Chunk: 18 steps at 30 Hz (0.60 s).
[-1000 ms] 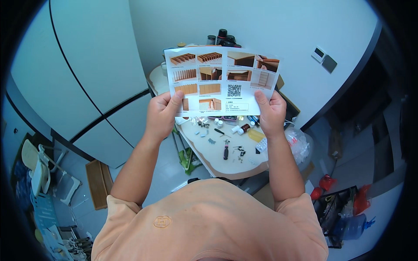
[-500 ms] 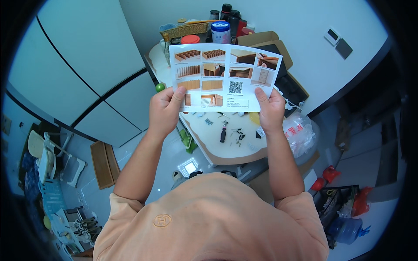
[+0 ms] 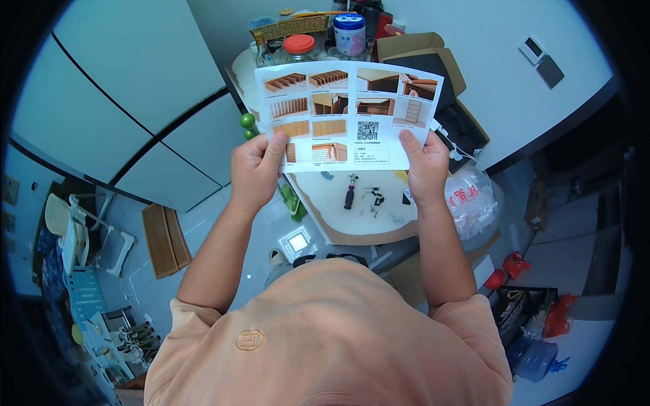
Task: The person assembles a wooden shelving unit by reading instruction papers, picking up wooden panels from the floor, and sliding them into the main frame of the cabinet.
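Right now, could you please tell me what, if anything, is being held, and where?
A printed picture sheet: the left hand grips its lower left side, the right hand its lower right, thumbs on the printed face.

Both forearms (image 3: 226, 247) extended forward, fingers (image 3: 245, 153) curled
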Tool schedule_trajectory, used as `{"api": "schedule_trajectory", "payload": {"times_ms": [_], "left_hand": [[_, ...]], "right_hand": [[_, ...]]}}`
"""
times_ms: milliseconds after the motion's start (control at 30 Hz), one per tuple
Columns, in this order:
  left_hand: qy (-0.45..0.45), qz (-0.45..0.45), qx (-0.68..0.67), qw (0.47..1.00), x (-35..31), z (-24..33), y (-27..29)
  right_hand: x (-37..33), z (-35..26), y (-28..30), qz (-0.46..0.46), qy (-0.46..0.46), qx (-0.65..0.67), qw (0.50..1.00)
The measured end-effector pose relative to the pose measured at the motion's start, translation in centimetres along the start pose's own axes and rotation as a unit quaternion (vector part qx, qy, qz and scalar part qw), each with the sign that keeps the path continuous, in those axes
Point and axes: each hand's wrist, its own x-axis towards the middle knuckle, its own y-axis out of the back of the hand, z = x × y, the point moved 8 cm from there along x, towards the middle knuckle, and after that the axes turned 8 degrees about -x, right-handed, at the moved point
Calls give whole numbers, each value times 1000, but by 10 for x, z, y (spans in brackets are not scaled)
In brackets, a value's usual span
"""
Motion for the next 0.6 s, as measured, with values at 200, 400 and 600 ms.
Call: {"api": "schedule_trajectory", "payload": {"times_ms": [200,400,600], "left_hand": [[-4,1,-9,1000,-1,3,-3],[-2,0,-22,1000,4,2,-8],[-2,-25,10,1000,6,-2,-10]], "right_hand": [[-1,-4,2,-4,-6,4,1000],[2,-4,5,-6,5,22,1000],[5,0,6,-6,4,20,1000]]}}
